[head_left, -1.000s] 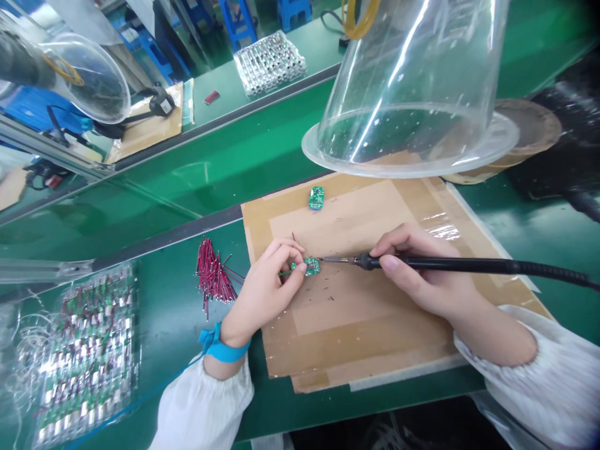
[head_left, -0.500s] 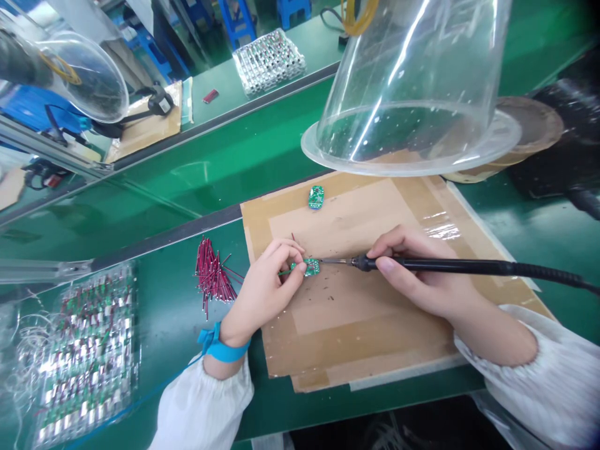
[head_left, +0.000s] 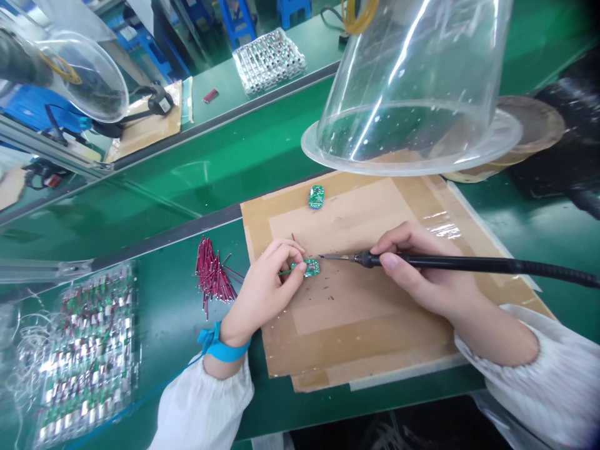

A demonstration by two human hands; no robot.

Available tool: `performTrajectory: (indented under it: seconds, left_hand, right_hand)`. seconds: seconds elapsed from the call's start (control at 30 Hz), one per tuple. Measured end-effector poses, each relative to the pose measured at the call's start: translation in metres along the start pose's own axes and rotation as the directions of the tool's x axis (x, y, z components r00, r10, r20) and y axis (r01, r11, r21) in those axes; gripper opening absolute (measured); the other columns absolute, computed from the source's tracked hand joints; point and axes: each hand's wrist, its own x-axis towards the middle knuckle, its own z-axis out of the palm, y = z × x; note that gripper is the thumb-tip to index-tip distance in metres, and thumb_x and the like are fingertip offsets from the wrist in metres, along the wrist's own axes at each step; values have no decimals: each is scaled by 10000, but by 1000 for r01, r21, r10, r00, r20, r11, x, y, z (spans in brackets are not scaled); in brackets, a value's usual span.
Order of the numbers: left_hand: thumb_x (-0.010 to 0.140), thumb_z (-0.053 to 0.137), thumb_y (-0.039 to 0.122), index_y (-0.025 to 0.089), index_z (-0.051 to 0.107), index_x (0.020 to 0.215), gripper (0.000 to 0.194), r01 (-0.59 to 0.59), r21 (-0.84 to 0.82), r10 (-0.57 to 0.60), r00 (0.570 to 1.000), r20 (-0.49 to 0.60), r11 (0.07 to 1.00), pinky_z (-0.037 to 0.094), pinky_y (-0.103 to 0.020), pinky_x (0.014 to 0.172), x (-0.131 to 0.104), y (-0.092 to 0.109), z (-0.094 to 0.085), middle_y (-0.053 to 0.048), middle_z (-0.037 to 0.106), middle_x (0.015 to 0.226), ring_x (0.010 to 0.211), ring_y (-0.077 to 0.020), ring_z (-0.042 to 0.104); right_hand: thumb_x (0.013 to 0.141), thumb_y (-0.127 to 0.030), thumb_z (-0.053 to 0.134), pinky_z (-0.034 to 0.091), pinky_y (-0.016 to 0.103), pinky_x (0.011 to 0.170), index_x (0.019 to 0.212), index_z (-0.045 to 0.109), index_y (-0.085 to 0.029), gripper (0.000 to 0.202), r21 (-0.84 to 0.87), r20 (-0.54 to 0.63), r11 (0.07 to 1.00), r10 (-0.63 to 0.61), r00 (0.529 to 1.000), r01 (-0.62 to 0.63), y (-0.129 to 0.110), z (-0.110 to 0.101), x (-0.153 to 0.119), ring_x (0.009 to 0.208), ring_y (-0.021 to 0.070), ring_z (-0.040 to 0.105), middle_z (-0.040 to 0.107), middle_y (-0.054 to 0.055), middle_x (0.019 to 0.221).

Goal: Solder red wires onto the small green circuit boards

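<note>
My left hand (head_left: 274,281) pinches a small green circuit board (head_left: 312,268) against the cardboard. A short dark red wire end pokes up beyond its fingers. My right hand (head_left: 417,269) grips a black soldering iron (head_left: 440,263) like a pen. The iron's thin tip hovers just above the board's upper right edge, apparently apart from it. Farther back on the cardboard lies a second green circuit board (head_left: 316,197). Beside my left wrist, a heap of dark red wires (head_left: 213,272) rests on the green bench. My left fingers hide part of the held board.
Taped cardboard (head_left: 375,331) covers the bench, with dark specks on it. A clear funnel-shaped hood (head_left: 407,125) hangs low at the back right. At left is a tray of assembled boards (head_left: 89,356). A blue wrist strap (head_left: 225,345) trails a cord. Behind the divider stands another tray (head_left: 269,61).
The soldering iron's tip has lifted slightly off the board's edge, as my right hand shifted a little up and right. My left hand and the board stay put.
</note>
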Motion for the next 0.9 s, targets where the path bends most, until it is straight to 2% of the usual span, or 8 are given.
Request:
performTrajectory:
  seconds: [0.37,0.53,0.63,0.8,0.9]
  left_hand:
    - [990,544,180,215,547,940,62,-11,-4,11,1000,-3,1000,463,-313,829,1,0,-1,-21,605,1177,1035,-154,585]
    - [990,543,182,213,552,930,68,-8,-10,8,1000,-5,1000,468,-323,849,1,0,0,-35,605,1196,1082,-167,585]
    - [977,552,169,212,551,927,67,-21,-10,21,1000,8,1000,471,-324,858,0,0,0,-36,604,1197,1089,-171,584]
    - [973,553,161,207,550,919,71,-33,-3,33,999,32,999,465,-312,807,-1,0,-2,-46,597,1211,1073,-173,589]
    - [978,552,169,207,558,924,66,-34,2,34,999,37,999,465,-311,794,0,0,-2,-51,600,1218,1050,-174,594]
  right_hand:
    - [957,-243,632,439,276,529,960,637,-255,14,40,-19,999,8,1000,-7,1,1,-1,606,132,578,641,0,763]
    - [964,-286,632,430,334,550,994,644,-244,53,249,-193,968,89,977,-39,4,4,-3,614,159,577,604,14,765]
    - [961,-306,639,406,354,540,969,645,-227,80,310,-239,950,111,965,-32,4,4,-4,570,159,539,589,15,734]
    - [971,-311,631,404,350,570,904,637,-229,106,390,-127,920,95,987,-38,5,3,-6,633,162,556,601,24,767]
    - [988,-325,603,357,337,520,923,639,-233,118,447,-65,893,86,994,-49,7,2,-9,565,145,501,571,8,714]
